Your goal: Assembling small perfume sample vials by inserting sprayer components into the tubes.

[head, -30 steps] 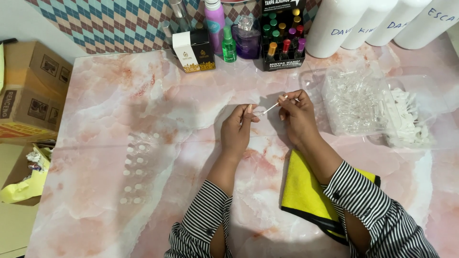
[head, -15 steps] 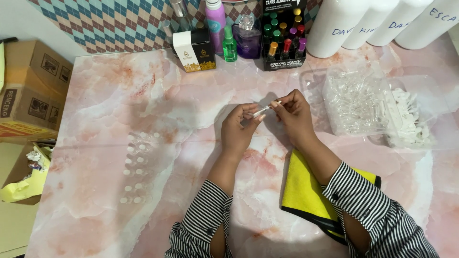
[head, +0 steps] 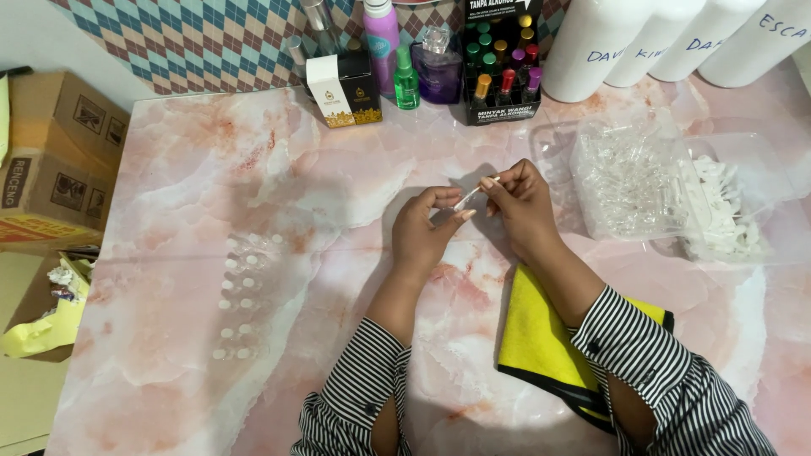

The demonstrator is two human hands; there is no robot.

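Your left hand [head: 425, 232] and right hand [head: 517, 201] are meeting over the middle of the pink desk [head: 279, 194]. Both are pinching one small clear tube [head: 467, 198]. It is slanting up to the right, lying between your fingertips. Little capped vials [head: 241, 295] are standing in rows to your left. A clear bag of tubes [head: 629, 181] is lying just right, and a yellow cloth [head: 541, 338] is sitting under your right arm.

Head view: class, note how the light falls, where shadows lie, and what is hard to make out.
Head view: soft, even light from above; faint shadows under the left hand and right hand on the marble table; the small clear tube between them is thin and hard to resolve; the clear vials nearly vanish against the marble.
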